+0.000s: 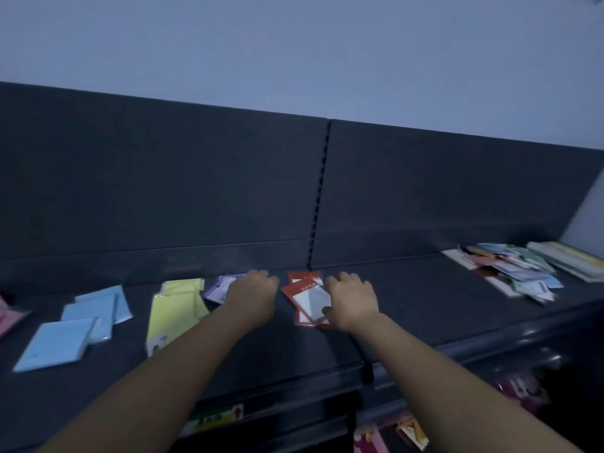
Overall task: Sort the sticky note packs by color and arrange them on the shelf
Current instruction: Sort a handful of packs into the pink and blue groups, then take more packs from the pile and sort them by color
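On the dark shelf (425,308) lie sticky note packs grouped by colour: blue packs (81,325) at the left, yellow-green packs (176,308), purple packs (219,287) and red-framed packs (309,297) in the middle. My left hand (253,294) lies over the right edge of the purple packs, fingers curled downward. My right hand (349,302) rests on the right side of the red packs, its thumb on the top pack. A mixed heap of unsorted packs (516,269) sits at the far right.
A pink pack (8,317) shows at the left edge. A stack of pale booklets (568,259) lies behind the unsorted heap. The dark back panel (196,191) rises behind the shelf. Lower shelves hold pink items (523,390) and a price label (215,420).
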Tool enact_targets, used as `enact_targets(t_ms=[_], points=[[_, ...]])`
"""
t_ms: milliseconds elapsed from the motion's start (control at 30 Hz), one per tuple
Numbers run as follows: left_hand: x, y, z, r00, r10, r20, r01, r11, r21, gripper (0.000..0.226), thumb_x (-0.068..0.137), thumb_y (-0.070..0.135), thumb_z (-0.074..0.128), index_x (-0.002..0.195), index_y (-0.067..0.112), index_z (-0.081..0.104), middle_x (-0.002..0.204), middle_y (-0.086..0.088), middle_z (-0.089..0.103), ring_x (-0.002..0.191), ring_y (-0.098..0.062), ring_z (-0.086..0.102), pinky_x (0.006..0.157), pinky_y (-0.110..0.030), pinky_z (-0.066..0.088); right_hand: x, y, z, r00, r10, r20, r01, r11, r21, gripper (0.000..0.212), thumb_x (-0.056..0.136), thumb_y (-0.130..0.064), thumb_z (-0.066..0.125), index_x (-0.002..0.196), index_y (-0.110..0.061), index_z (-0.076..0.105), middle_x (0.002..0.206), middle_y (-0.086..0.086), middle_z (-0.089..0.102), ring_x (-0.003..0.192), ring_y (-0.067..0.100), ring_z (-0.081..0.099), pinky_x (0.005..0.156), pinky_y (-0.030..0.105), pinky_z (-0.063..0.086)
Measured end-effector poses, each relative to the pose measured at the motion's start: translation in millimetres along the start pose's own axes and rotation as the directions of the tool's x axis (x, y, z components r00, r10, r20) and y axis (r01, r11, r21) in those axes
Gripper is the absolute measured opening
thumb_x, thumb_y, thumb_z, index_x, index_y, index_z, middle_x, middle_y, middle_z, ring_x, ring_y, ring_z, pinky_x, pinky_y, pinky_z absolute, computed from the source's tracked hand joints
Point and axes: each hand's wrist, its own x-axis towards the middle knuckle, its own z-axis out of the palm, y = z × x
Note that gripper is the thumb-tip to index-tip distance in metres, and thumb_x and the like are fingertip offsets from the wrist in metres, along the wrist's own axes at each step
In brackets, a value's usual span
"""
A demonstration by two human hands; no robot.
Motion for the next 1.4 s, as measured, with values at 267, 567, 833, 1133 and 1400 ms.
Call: enact_targets(t_ms=[267, 567, 833, 1133, 1400], points=[[61.5, 83.8, 8.4, 0.990, 0.123, 0.065, -0.119, 0.991, -0.055, 0.027, 0.087, 0.018, 0.058, 0.114, 0.014, 0.054, 0.115, -0.003, 0.054, 0.112, -0.022, 0.050, 0.085, -0.034, 0.046, -5.7, 93.9, 13.2, 0.988, 0.149, 0.050, -0.148, 0.989, -0.007, 0.052, 0.091, -0.039, 0.058, 0.135, -0.016, 0.042, 0.136, 0.009, 0.045, 0.129, 0.028, 0.039, 0.103, 0.041, 0.034], [164.2, 178.8, 32.2, 0.952, 0.295, 0.083, -0.281, 0.949, -0.143, 0.029, 0.093, 0.025, 0.052, 0.119, 0.012, 0.051, 0.120, -0.006, 0.049, 0.117, -0.023, 0.045, 0.089, -0.036, 0.045, 22.9, 203.7, 24.7, 0.948, 0.304, 0.099, -0.301, 0.953, -0.045, 0.054, 0.091, -0.041, 0.057, 0.136, -0.015, 0.041, 0.138, 0.010, 0.043, 0.130, 0.030, 0.038, 0.105, 0.042, 0.033], [237.4, 253.6, 46.8, 0.894, 0.442, 0.066, -0.422, 0.884, -0.202, 0.020, 0.095, 0.024, 0.052, 0.111, 0.013, 0.054, 0.113, -0.005, 0.052, 0.109, -0.020, 0.047, 0.087, -0.036, 0.048, 47.7, 294.5, 34.9, 0.888, 0.442, 0.127, -0.438, 0.897, -0.056, 0.056, 0.090, -0.042, 0.058, 0.136, -0.016, 0.041, 0.136, 0.010, 0.044, 0.130, 0.029, 0.038, 0.104, 0.041, 0.033], [292.5, 337.2, 59.7, 0.864, 0.499, 0.069, -0.474, 0.851, -0.227, 0.024, 0.094, 0.029, 0.054, 0.113, 0.014, 0.053, 0.118, -0.004, 0.052, 0.115, -0.020, 0.046, 0.091, -0.032, 0.045, 58.3, 387.1, 45.6, 0.847, 0.521, 0.108, -0.517, 0.853, -0.063, 0.056, 0.090, -0.042, 0.058, 0.136, -0.015, 0.042, 0.139, 0.010, 0.044, 0.130, 0.029, 0.039, 0.103, 0.042, 0.035], [348.8, 425.3, 74.1, 0.889, 0.456, 0.047, -0.436, 0.872, -0.222, 0.034, 0.090, 0.033, 0.058, 0.117, 0.013, 0.054, 0.122, -0.004, 0.053, 0.119, -0.022, 0.047, 0.091, -0.035, 0.046, 80.6, 493.4, 56.2, 0.867, 0.493, 0.072, -0.491, 0.870, -0.043, 0.049, 0.090, -0.039, 0.056, 0.132, -0.016, 0.046, 0.132, 0.010, 0.048, 0.125, 0.030, 0.042, 0.100, 0.040, 0.036]])
